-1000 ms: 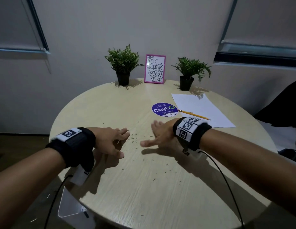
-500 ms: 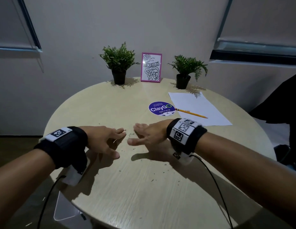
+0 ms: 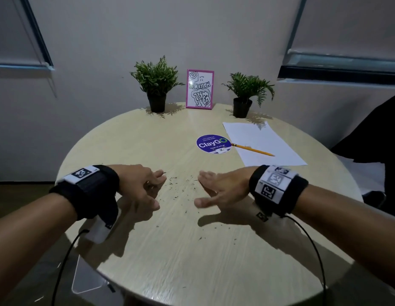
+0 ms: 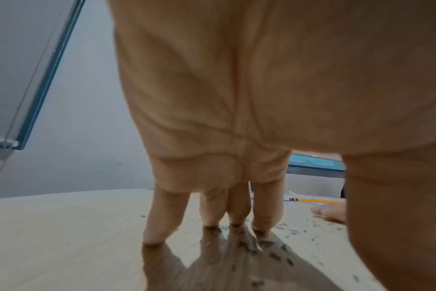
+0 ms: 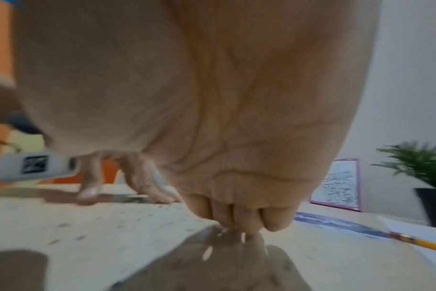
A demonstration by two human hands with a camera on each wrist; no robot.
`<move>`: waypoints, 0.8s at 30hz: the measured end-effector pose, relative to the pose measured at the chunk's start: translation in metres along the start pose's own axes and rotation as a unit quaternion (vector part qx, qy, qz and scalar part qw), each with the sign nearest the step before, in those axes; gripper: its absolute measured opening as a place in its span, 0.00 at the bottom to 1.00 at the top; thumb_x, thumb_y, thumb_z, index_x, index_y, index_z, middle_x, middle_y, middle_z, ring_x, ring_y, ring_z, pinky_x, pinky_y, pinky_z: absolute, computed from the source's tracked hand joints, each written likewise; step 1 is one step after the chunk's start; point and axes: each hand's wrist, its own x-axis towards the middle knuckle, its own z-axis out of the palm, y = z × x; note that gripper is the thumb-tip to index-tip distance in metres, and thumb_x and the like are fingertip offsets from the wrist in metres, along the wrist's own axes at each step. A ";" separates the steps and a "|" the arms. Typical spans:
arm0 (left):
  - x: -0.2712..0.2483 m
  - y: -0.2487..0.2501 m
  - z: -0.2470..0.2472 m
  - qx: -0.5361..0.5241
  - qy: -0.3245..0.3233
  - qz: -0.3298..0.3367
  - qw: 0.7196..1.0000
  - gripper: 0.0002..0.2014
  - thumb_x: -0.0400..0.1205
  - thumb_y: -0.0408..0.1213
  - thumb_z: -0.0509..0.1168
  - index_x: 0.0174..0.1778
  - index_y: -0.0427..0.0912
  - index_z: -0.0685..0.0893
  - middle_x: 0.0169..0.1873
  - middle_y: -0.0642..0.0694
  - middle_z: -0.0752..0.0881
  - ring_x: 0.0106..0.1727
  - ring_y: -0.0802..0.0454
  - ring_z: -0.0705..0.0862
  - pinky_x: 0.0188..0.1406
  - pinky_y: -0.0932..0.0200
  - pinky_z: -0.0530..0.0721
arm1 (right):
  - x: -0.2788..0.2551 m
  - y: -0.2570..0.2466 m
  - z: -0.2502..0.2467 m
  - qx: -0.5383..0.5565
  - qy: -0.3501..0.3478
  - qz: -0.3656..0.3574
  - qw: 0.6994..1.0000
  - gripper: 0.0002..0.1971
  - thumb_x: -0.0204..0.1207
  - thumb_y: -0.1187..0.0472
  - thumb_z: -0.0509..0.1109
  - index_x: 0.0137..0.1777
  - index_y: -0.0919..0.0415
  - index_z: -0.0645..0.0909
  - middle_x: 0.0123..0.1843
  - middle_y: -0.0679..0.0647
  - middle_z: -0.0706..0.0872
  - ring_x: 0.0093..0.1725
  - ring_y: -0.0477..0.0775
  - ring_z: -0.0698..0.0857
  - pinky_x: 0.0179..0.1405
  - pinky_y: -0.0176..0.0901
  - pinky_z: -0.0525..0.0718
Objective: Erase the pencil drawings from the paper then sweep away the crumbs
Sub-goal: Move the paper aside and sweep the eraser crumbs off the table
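Both hands are resting fingertips-down on the bench point(image 3: 192, 272) — left hand point(image 3: 140, 186) and right hand point(image 3: 223, 188) relaxed, holding nothing — with crumbs point(image 3: 181, 191) lying between them; the paper point(image 3: 258, 138) is sitting far right.

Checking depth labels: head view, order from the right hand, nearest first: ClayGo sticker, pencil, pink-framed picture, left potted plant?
From the right hand:
1. ClayGo sticker and pencil, just beyond the hand; sticker ahead, pencil ahead-right on the paper; too close to rank.
2. Pink-framed picture, far edge, centre.
3. Left potted plant, far edge, left of the picture.
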 end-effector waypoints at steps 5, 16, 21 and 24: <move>-0.006 0.009 -0.002 -0.002 -0.008 0.001 1.000 0.53 0.63 0.81 0.60 0.83 0.58 0.66 0.74 0.52 0.79 0.68 0.50 0.80 0.73 0.47 0.74 | -0.003 0.026 -0.005 -0.030 0.032 0.136 0.990 0.71 0.53 0.12 0.36 0.88 0.63 0.36 0.90 0.58 0.37 0.89 0.57 0.44 0.87 0.63 0.48; -0.021 0.042 -0.004 0.031 0.097 0.073 0.992 0.33 0.78 0.60 0.68 0.74 0.43 0.78 0.73 0.46 0.81 0.73 0.43 0.79 0.70 0.47 0.78 | -0.045 0.003 -0.007 -0.013 0.035 0.105 0.994 0.69 0.54 0.12 0.36 0.89 0.60 0.39 0.90 0.52 0.37 0.89 0.53 0.45 0.88 0.61 0.46; -0.019 0.060 -0.008 -0.022 0.262 0.086 0.961 0.07 0.78 0.40 0.76 0.46 0.39 0.92 0.43 0.46 0.91 0.44 0.48 0.88 0.46 0.50 0.88 | -0.033 -0.007 0.021 -0.060 -0.020 0.118 0.991 0.75 0.49 0.08 0.41 0.88 0.61 0.34 0.89 0.56 0.34 0.89 0.58 0.44 0.87 0.63 0.49; -0.013 0.071 -0.012 -0.034 0.263 0.081 0.961 0.07 0.83 0.29 0.67 0.46 0.36 0.91 0.44 0.42 0.91 0.43 0.48 0.88 0.46 0.49 0.88 | -0.042 -0.037 0.015 -0.031 0.000 0.021 0.999 0.62 0.66 0.15 0.46 0.88 0.59 0.35 0.90 0.54 0.35 0.89 0.53 0.42 0.88 0.60 0.46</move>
